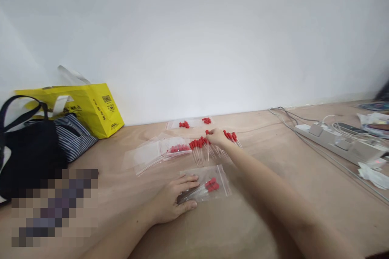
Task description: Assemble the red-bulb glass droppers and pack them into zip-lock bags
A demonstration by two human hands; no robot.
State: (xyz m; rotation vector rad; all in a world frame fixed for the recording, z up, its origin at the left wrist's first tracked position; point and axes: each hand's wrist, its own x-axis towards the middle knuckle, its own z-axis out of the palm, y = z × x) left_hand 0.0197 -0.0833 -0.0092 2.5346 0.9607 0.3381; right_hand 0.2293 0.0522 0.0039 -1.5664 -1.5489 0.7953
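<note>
My left hand point(176, 198) rests on the table with thumb and fingers spread, lying over the left end of a clear zip bag point(225, 182). Inside that bag are several glass droppers with red rubber bulbs point(212, 185). My right hand point(217, 137) reaches farther out, its fingers pinched at the red bulb of one dropper point(208, 147), whose thin stem points down. Beside it a row of loose droppers point(197, 145) lies on the left, and more droppers point(231, 135) lie to the right, partly behind my hand.
Flat clear bags point(146, 156) and a filled bag point(178, 148) lie left of the row. Two red-bulb groups point(184, 124) point(206, 120) sit near the wall. A yellow bag point(103, 109) and black bag point(33, 149) stand left; a power strip point(343, 143) with cables lies right.
</note>
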